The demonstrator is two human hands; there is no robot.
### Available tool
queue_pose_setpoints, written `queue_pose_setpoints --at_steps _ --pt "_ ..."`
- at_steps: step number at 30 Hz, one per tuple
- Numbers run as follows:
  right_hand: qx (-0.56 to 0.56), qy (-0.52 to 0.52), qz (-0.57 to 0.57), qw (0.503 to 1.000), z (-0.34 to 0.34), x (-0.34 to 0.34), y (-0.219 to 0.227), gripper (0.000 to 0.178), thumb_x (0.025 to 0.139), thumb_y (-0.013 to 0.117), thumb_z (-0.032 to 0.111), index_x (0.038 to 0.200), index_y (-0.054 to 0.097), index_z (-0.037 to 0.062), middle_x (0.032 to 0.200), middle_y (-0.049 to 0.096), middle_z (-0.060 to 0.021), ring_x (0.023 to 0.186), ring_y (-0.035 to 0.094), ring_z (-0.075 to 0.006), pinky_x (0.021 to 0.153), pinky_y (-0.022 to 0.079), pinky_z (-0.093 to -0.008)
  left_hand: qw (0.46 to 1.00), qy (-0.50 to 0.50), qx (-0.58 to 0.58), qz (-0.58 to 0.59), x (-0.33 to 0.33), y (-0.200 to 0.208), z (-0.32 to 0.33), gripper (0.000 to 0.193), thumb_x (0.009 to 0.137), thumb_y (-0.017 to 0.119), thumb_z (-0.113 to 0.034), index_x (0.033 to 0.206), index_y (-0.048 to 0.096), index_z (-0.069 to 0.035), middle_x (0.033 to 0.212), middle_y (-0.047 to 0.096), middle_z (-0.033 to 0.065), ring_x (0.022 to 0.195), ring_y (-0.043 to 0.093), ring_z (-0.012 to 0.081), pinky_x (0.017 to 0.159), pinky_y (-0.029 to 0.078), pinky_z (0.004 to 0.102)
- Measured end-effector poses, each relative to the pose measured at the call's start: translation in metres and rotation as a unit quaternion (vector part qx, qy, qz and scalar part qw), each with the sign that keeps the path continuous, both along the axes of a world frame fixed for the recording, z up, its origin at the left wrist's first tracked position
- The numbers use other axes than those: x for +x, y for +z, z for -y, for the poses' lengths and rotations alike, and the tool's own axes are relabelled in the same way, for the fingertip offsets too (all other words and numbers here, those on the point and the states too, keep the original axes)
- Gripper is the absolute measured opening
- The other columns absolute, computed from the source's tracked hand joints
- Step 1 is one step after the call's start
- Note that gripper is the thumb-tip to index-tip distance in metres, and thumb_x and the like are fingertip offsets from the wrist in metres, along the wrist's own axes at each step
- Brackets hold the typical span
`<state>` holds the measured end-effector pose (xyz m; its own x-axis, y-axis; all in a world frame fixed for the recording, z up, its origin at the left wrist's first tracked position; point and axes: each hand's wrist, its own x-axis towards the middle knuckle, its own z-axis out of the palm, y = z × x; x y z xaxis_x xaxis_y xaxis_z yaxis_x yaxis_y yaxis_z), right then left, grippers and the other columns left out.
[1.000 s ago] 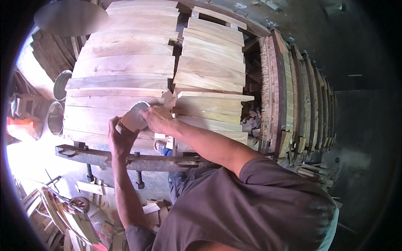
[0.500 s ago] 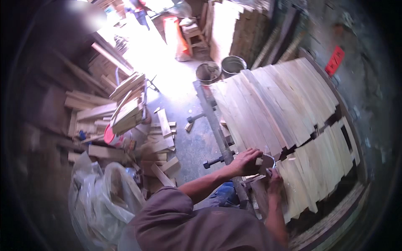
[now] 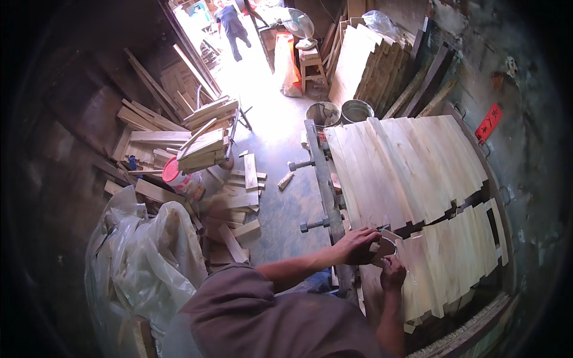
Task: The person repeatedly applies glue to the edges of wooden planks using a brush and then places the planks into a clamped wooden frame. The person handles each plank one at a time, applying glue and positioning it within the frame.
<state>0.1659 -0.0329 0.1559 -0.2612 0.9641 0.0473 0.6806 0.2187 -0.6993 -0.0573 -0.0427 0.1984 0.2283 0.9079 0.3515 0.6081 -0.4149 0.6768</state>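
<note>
Over the near left corner of a bench, my left hand (image 3: 358, 246) is closed, its fingers bent around something small and pale that I cannot make out. Just nearer to me and to the right, my right hand (image 3: 393, 272) is also closed, with its fingers pinched together. A thin, pale curved strip (image 3: 395, 243) arcs between the two hands; its kind is unclear. Beneath and beyond them lie two rows of light wooden boards (image 3: 412, 161), side by side, with a dark uneven gap between the rows. My fingers hide most of what they hold.
A bar with clamp screws (image 3: 314, 225) runs along the bench's left side. Two buckets (image 3: 357, 111) stand beyond it. Offcuts (image 3: 250, 173) and a plastic sheet (image 3: 146, 244) lie to the left. A person (image 3: 231, 27) is in the bright doorway.
The whole view has shifted, so the bench sits lower and farther right, and the doorway person shows more fully. My hands stay close together; the right has turned slightly.
</note>
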Motion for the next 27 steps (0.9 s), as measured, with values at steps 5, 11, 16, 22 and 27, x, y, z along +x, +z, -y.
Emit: queue_pose_setpoints --at_steps 5,11,16,22,27 --pt "-0.181 -0.113 -0.203 0.956 -0.010 0.033 -0.018 0.020 0.095 0.060 0.016 0.083 0.067 0.0016 0.063 0.057 -0.0009 0.054 0.052 -0.0096 0.048 0.042 -0.0295 0.998 -0.055 0.019 0.025 0.006 0.006 -0.005 0.059 0.073 0.082 -0.020 0.124 0.056 -0.006 0.120 0.063 0.0166 0.108 0.063 0.0363 0.089 0.055 0.0430" --pt "-0.276 -0.218 -0.418 0.837 0.009 0.092 -0.028 0.023 0.094 0.063 0.027 0.079 0.064 0.0097 0.060 0.056 0.0002 0.050 0.050 -0.0118 0.046 0.037 -0.0285 0.983 -0.089 -0.072 0.145 0.025 -0.044 -0.013 0.058 0.078 0.076 -0.020 0.131 0.056 -0.005 0.127 0.061 0.0136 0.117 0.059 0.0328 0.101 0.047 0.0410" --pt "-0.376 -0.390 -0.508 0.670 0.029 0.101 -0.017 0.013 0.094 0.062 0.020 0.089 0.063 0.0074 0.059 0.057 -0.0043 0.041 0.047 -0.0162 0.037 0.033 -0.0293 0.998 -0.067 0.018 0.008 0.051 0.005 -0.010 0.068 0.064 0.091 -0.023 0.122 0.058 -0.005 0.113 0.066 0.0172 0.104 0.066 0.0368 0.088 0.055 0.0429" --pt "-0.394 -0.451 -0.564 0.569 0.048 0.114 -0.033 0.014 0.093 0.060 0.021 0.089 0.062 0.0078 0.061 0.058 -0.0050 0.045 0.051 -0.0169 0.039 0.037 -0.0286 0.996 -0.080 -0.039 0.011 0.068 0.000 -0.028 0.073 0.060 0.094 -0.024 0.120 0.057 -0.004 0.111 0.067 0.0163 0.102 0.066 0.0365 0.085 0.055 0.0425" --pt "-0.365 -0.456 -0.607 0.539 0.051 0.128 -0.023 0.019 0.094 0.061 0.025 0.092 0.062 0.0067 0.064 0.056 -0.0038 0.048 0.052 -0.0136 0.042 0.038 -0.0255 0.996 -0.085 -0.026 0.009 0.079 -0.006 -0.042 0.073 0.060 0.094 -0.023 0.120 0.057 -0.004 0.111 0.067 0.0166 0.101 0.066 0.0365 0.086 0.055 0.0428"
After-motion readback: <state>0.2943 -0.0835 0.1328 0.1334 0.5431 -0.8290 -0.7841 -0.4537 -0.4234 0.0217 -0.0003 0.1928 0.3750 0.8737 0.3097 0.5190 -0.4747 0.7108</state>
